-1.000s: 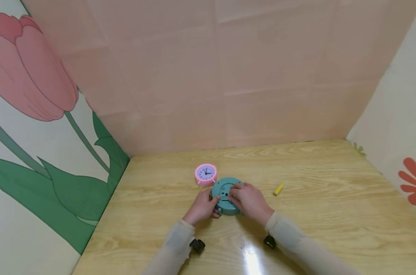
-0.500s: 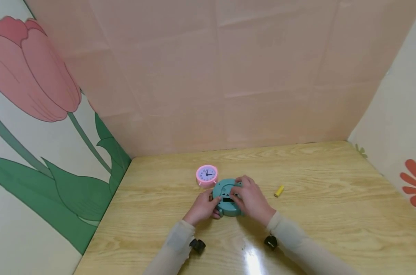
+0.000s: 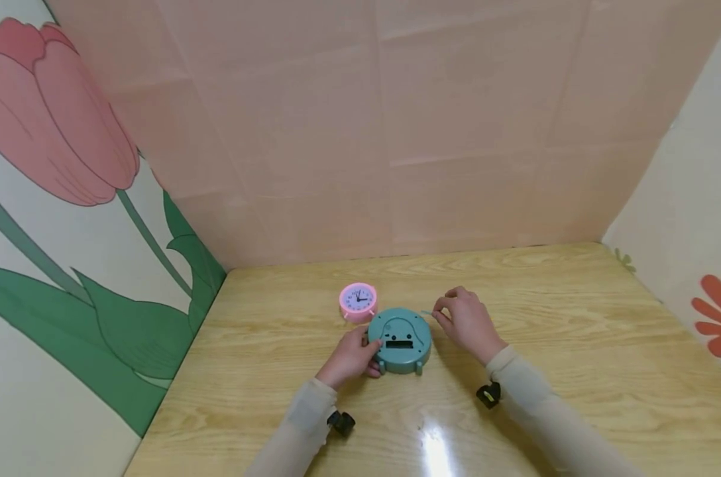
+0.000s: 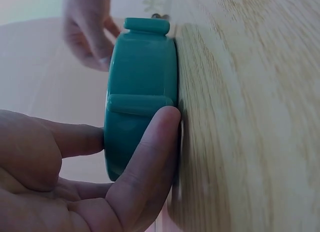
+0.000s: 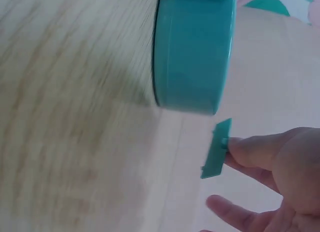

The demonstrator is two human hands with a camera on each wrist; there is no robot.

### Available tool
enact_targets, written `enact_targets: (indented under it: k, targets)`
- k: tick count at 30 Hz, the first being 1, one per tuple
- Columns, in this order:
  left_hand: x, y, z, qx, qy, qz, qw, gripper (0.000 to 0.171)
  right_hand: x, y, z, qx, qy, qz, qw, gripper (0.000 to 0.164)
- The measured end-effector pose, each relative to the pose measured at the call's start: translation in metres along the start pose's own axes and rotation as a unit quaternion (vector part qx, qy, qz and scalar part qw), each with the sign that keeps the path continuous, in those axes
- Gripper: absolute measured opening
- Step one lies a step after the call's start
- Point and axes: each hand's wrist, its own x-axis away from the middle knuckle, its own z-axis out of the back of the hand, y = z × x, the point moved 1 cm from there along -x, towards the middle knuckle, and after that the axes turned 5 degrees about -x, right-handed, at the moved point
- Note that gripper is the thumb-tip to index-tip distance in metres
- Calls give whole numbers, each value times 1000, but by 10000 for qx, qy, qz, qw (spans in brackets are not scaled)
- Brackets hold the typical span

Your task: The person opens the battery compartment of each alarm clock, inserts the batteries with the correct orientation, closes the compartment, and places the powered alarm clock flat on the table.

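Note:
A round teal alarm clock (image 3: 399, 360) lies face down on the table, its dark battery slot (image 3: 399, 344) uncovered. My left hand (image 3: 350, 358) grips the clock's left rim, thumb on the back; the left wrist view shows fingers around the teal side (image 4: 137, 67). To the right of the clock, my right hand (image 3: 469, 323) pinches a small flat teal battery cover (image 5: 217, 151) between thumb and finger, apart from the clock and above the table. Whether the slot holds a battery is too small to tell.
Just behind the teal clock, to its left, a pink alarm clock (image 3: 358, 301) lies face up. The wooden table (image 3: 575, 344) meets a pink backdrop (image 3: 384, 165) at the rear, with painted walls at both sides.
The cover has come off the teal clock's back, exposing the slot. My right hand has moved right with it, now hiding the yellow battery on the table. My left hand keeps its grip.

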Motion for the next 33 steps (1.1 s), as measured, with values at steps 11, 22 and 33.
enact_targets:
  k: [11, 22, 33]
  targets:
    - [3, 2, -2, 71, -24, 102, 9999, 51, 2, 14, -4, 277, -1005, -709, 9920, 8]
    - [2, -3, -1, 100, 12, 23, 9999, 51, 3, 18, -8, 188, -1222, -828, 9889, 9]
    - [4, -4, -1, 41, 9, 11, 10000, 49, 12, 32, 21, 400, -810, -2119, 9731, 25]
